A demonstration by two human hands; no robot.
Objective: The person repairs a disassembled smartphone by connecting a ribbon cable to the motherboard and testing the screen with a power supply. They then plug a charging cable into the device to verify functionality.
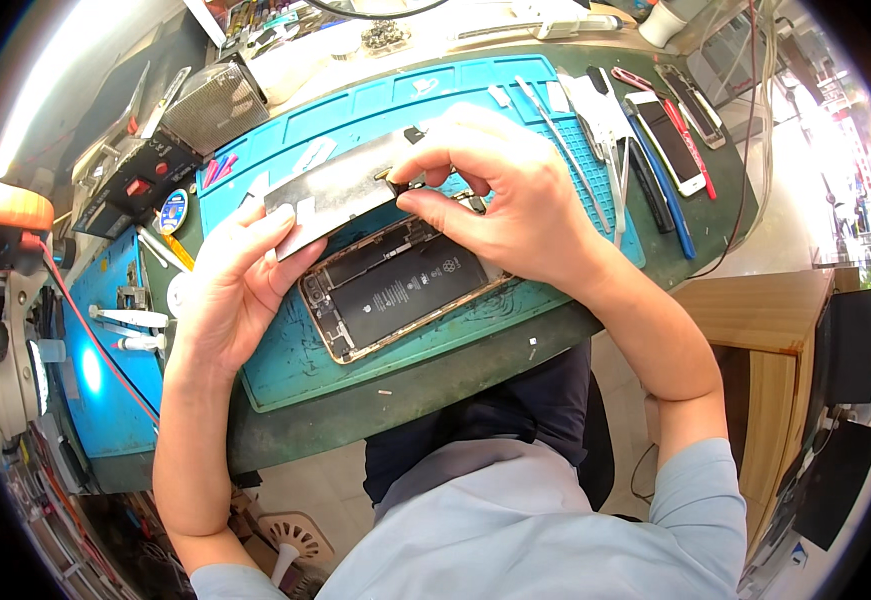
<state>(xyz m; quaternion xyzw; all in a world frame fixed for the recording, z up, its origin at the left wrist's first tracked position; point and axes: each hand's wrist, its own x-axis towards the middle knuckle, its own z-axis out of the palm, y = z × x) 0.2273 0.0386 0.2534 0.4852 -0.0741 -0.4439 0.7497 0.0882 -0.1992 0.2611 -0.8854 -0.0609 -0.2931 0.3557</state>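
Nearest the person, at six o'clock, a light blue shirt fills the lower edge, with both bare forearms rising from it toward the table [435, 395]. On the table's dark green top lies a teal silicone work mat [300, 365], and on the mat, at the centre of the view, rests an opened smartphone body [400, 288] with a gold rim; its black battery carries a white printed label too small to read. The left hand [240, 285], at nine o'clock from the phone, holds the lifted screen panel [330, 190] by its lower edge, its grip closed on the panel with the fingers behind and the thumb in front. The panel stands tilted up from the phone's upper long side, its grey metal back facing the camera. The right hand [500, 200], at one o'clock from the phone, pinches thumb and forefinger together on a small part at the panel's right end; what it pinches is too small to tell. Farther out, at two o'clock, tweezers [565, 150] and two smartphones [667, 140] lie side by side. At ten o'clock sit a round blue-and-yellow tin [173, 211] and a black box [130, 185] with a red switch.
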